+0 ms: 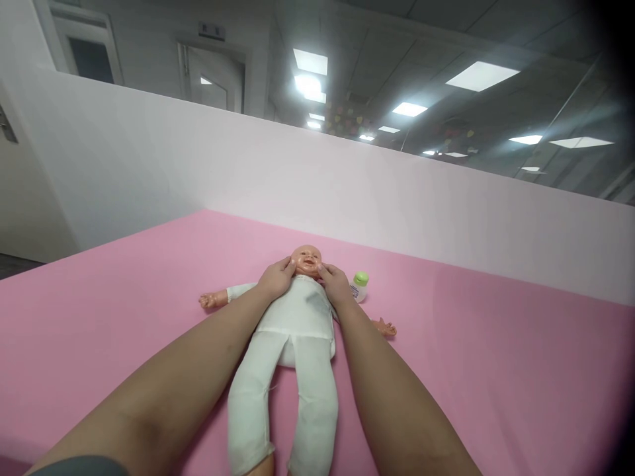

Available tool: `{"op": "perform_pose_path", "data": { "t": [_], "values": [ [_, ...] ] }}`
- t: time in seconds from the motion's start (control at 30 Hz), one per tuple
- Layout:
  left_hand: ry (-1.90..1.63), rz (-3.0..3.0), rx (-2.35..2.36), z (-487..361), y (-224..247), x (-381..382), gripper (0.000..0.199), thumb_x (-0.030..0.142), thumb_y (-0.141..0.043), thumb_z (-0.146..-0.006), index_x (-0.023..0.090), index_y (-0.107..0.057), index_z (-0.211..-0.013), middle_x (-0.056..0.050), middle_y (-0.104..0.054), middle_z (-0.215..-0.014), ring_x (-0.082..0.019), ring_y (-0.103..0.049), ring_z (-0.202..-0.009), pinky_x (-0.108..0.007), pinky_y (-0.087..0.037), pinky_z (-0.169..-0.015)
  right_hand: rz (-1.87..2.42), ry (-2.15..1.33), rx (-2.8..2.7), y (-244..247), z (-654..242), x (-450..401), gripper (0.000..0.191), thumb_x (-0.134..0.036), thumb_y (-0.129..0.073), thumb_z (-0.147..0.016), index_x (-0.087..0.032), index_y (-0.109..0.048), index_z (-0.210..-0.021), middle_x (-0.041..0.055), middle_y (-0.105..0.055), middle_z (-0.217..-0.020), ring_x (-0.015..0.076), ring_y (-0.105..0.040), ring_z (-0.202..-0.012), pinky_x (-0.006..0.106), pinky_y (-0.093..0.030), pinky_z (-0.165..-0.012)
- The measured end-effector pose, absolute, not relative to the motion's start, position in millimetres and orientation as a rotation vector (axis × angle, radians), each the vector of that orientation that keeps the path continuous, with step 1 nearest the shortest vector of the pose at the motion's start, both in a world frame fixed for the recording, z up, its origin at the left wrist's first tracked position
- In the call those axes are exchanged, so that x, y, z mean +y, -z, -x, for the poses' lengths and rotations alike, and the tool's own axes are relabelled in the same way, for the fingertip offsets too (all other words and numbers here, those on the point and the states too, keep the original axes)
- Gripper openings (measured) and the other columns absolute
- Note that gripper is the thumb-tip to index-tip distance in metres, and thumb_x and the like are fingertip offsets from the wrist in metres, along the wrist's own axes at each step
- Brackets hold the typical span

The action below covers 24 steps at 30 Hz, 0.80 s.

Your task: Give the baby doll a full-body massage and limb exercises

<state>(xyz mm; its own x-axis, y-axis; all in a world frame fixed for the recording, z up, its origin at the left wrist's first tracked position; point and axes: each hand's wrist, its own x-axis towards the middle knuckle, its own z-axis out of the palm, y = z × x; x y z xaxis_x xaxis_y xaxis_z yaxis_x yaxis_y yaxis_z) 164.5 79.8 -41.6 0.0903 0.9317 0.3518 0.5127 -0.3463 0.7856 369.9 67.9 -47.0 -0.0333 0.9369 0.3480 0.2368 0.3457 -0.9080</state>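
A baby doll (297, 311) with a white cloth body and a hard plastic head lies on its back on a pink surface, legs toward me. My left hand (278, 277) is at one side of its head, thumb against the cheek. On the other cheek rests the thumb of my right hand (335, 283). Both hands curl round the sides of the head and neck; most of the fingers are hidden behind it. The doll's arms stretch out to either side. Just right of my right hand stands a small clear bottle (359, 288) with a green cap.
The pink padded top (471, 344) spreads out on both sides of the doll. A low white wall (347, 188) borders its far side. Beyond it are a door (211, 76), dark glass and lit ceiling panels. Another door stands at the far left.
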Motion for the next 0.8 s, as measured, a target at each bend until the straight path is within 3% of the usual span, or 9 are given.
{"op": "perform_pose_path", "data": {
  "t": [0.17, 0.27, 0.53, 0.8],
  "values": [
    [-1.122, -1.950, 1.458, -164.8, 35.1, 70.5, 0.069, 0.077, -0.062, -0.082, 0.024, -0.069, -0.126, -0.007, -0.077, -0.116, -0.031, -0.071, -0.104, -0.038, -0.054, -0.088, 1.183, -0.725, -1.533, 45.4, -369.5, 65.8, 0.059, -0.065, -0.075, -0.078, -0.019, -0.073, -0.115, 0.0055, -0.076, -0.103, 0.0262, -0.068, -0.096, 0.036, -0.053, -0.086],
    [-1.102, -1.940, 1.483, -165.5, 32.9, 67.7, 0.073, 0.080, -0.066, -0.077, 0.024, -0.069, -0.125, -0.007, -0.077, -0.115, -0.031, -0.071, -0.101, -0.037, -0.054, -0.085, 1.280, -0.637, -1.527, 47.1, -368.9, 68.3, 0.061, -0.066, -0.082, -0.070, -0.021, -0.072, -0.110, 0.0041, -0.075, -0.100, 0.0255, -0.068, -0.091, 0.035, -0.051, -0.081],
    [-1.110, -1.995, 1.441, -163.5, 34.3, 72.1, 0.051, 0.060, -0.063, -0.089, 0.025, -0.069, -0.126, -0.005, -0.077, -0.117, -0.029, -0.071, -0.104, -0.037, -0.052, -0.093, 1.248, -0.663, -1.505, 55.3, -371.7, 76.7, 0.061, -0.064, -0.085, -0.068, -0.022, -0.072, -0.111, 0.0037, -0.075, -0.100, 0.0243, -0.068, -0.090, 0.034, -0.053, -0.080],
    [-1.118, -1.951, 1.491, -164.6, 40.0, 78.9, 0.050, 0.053, -0.050, -0.098, 0.021, -0.067, -0.132, -0.011, -0.071, -0.133, -0.032, -0.065, -0.122, -0.041, -0.047, -0.105, 1.058, -0.829, -1.471, 55.4, -376.0, 79.5, 0.049, -0.054, -0.079, -0.080, -0.020, -0.075, -0.115, 0.0072, -0.077, -0.111, 0.0267, -0.071, -0.102, 0.039, -0.055, -0.093]
  ]
}}
